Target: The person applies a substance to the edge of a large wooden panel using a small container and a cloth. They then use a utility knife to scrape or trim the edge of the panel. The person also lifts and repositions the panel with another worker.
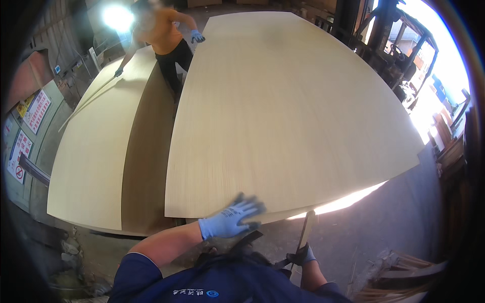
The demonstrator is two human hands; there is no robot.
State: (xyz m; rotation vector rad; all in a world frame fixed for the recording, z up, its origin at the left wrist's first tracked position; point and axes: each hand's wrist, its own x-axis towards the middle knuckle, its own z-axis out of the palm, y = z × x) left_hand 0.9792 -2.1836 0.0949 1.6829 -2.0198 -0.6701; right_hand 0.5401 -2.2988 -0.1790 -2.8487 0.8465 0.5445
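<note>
A large pale veneer sheet (283,111) lies flat in front of me on a stack. My left hand (231,217), in a blue glove, rests on the sheet's near edge with its fingers spread and holds nothing. My right hand (303,255), also gloved, sits low by my waist. It is closed around a thin flat stick-like tool (307,230) that points up toward the sheet's edge. At the far end a co-worker in an orange top (164,35) has one gloved hand (197,36) on this sheet. The co-worker's other hand (118,72) touches a second sheet.
A second pale sheet (91,151) lies to the left, with a darker brown board (147,151) between the two. A forklift (399,50) stands at the back right. Signs (30,113) hang on the left wall. Wood scraps (404,275) lie at the lower right on the concrete floor.
</note>
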